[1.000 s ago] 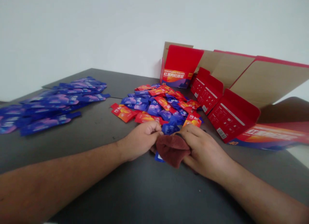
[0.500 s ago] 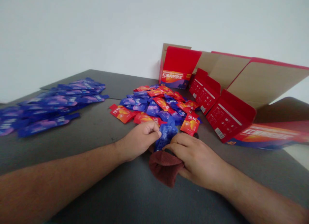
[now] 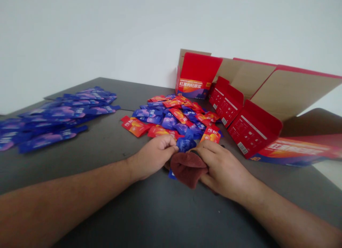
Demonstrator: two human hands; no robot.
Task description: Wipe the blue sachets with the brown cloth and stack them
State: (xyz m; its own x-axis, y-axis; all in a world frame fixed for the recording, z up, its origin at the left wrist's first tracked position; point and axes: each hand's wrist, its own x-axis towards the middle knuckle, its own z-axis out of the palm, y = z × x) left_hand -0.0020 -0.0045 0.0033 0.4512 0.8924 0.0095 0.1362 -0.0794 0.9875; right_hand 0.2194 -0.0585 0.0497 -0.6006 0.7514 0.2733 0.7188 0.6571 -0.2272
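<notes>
Between my hands is a blue sachet [image 3: 184,144] with small print facing me. My left hand [image 3: 156,155] pinches its left edge between thumb and fingers. A brown cloth [image 3: 188,168] is gripped in my right hand [image 3: 221,166] and lies over the lower part of the sachet; a bit of blue shows below the cloth. Just beyond my hands is a mixed pile of red and blue sachets [image 3: 169,120], with a red sachet [image 3: 211,134] close to my right fingers.
A heap of blue sachets [image 3: 66,110] lies on the left of the dark table [image 3: 120,212]. Several open red cartons stand at the right, among them a near carton [image 3: 253,128] and a back carton [image 3: 193,87]. A pale wall [image 3: 107,30] rises behind.
My right hand has moved the brown cloth up over the blue sachet, covering more of it. My left hand keeps its pinch in nearly the same place.
</notes>
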